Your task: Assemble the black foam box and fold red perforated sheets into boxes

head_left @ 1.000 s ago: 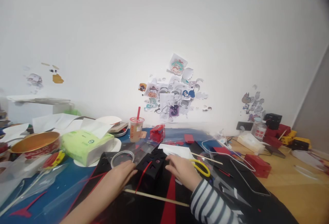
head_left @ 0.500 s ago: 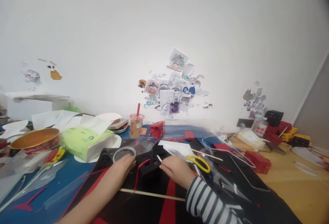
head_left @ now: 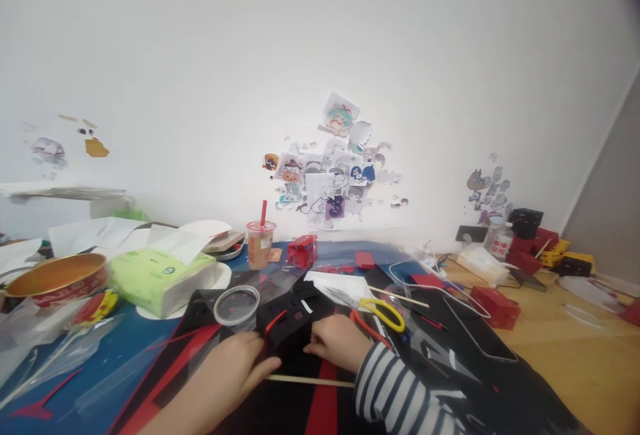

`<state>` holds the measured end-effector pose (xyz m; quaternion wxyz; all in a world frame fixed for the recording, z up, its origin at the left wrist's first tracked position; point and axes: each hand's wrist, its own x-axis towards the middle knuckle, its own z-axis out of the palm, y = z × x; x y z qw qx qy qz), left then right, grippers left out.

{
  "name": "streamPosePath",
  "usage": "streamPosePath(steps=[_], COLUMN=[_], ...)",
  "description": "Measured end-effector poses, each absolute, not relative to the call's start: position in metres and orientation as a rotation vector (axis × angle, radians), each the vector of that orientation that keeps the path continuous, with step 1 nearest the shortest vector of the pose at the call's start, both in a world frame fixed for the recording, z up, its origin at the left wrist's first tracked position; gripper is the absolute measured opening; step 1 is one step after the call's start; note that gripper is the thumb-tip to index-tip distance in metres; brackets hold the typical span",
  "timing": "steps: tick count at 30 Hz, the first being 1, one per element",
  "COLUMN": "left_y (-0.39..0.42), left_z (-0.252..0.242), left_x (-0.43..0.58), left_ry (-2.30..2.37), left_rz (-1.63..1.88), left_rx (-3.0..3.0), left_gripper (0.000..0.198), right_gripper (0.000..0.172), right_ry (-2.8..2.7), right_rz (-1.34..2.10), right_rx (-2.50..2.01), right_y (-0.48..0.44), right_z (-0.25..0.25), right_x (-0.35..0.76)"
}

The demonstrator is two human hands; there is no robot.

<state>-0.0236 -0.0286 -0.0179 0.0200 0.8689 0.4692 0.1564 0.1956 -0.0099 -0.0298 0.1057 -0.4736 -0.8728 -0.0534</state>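
A black paper box (head_left: 295, 312) with small cut openings lies in front of me on black sheet material, a red strip (head_left: 275, 323) bent over its left part and a small white strip on top. My left hand (head_left: 240, 362) is at its near left corner, thumb stretched apart; its other fingertips are partly hidden. Curled fingers of my right hand (head_left: 340, 342), in a striped sleeve, press at the box's near right side. Just below the left thumb runs a thin wooden stick (head_left: 315, 380). Beyond the left hand lies a roll of clear tape (head_left: 237, 305).
Yellow-handled scissors (head_left: 385, 315) and orange-handled ones (head_left: 370, 328) lie right of the box. A phone (head_left: 480, 328) and a red box (head_left: 495, 307) are farther right. Left stand a tissue pack (head_left: 160, 278) and a red-gold bowl (head_left: 57, 278). A drink cup (head_left: 260, 245) stands behind.
The left hand has drawn back toward me from the tape roll, its thumb now spread. The right hand has slid lower along the box. The box shows more openly. The view has shifted slightly right.
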Motion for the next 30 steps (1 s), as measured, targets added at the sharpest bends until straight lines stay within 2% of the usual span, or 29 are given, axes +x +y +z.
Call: streamPosePath(steps=[6,13,19,27,30], left_y=[-0.018,-0.018,-0.02,-0.026,-0.025], left_z=[-0.021,-0.019,-0.017,-0.014,-0.016], left_x=[-0.027,-0.029,-0.028,-0.026,-0.028], left_ry=[1.601,1.676,1.681,1.787,1.853], left_rz=[0.587,0.668,0.685,0.397,0.678], left_rx=[2.56,2.452,2.468,2.601,2.672], left_gripper=[0.034,0.048,0.039,0.038,0.035], right_gripper=[0.021,0.026,0.028,0.028,0.029], right_ry=[-2.523,-2.368,-2.272,-2.177,-2.146], right_rz=[-0.2,-0.284,-0.285,-0.265,-0.247], right_rx=[-1.294,-1.224,-1.195,-1.181,-1.174], right_y=[-0.015,-0.019,-0.017,-0.022,-0.026], right_z=[-0.031,-0.029,-0.034,-0.03,-0.026], right_x=[0.194,0.187,0.185,0.179,0.175])
